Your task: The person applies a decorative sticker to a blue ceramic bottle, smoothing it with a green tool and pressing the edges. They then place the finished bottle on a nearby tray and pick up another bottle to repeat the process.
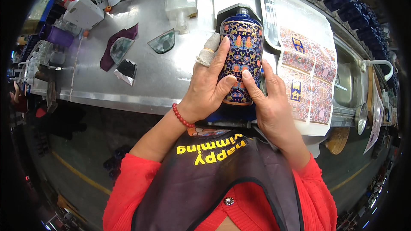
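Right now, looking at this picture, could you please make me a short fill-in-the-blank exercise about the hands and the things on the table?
1. Both hands hold a patterned blue ____ lying on the metal table.
2. The left hand wears a bracelet of ____ beads at the wrist.
3. One finger of the left hand is wrapped in white ____.
4. The sheet of printed decals lies to the ____ of the right hand.

Missing words: bottle; red; tape; right
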Available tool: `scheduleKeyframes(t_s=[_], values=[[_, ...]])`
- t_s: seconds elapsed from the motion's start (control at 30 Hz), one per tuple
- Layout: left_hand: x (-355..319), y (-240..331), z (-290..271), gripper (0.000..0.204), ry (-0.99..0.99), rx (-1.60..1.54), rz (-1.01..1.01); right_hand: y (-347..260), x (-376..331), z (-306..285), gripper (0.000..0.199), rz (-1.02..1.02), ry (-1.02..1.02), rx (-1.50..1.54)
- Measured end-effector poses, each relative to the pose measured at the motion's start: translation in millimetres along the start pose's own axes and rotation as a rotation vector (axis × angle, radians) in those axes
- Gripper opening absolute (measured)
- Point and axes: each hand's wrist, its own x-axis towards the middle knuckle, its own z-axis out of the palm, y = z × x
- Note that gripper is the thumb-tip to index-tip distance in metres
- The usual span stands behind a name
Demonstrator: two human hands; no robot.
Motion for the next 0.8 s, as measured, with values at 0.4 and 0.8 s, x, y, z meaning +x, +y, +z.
scheduleKeyframes(t_s=[0.4,0.8], values=[[10,6,1,0.088,-0.071,-0.087,-0.104,34,32,33,0.061,0.101,0.232,0.349],[10,1,1,0.088,-0.078,-0.14,-0.091,25,33,24,0.058,0.087,0.202,0.322]])
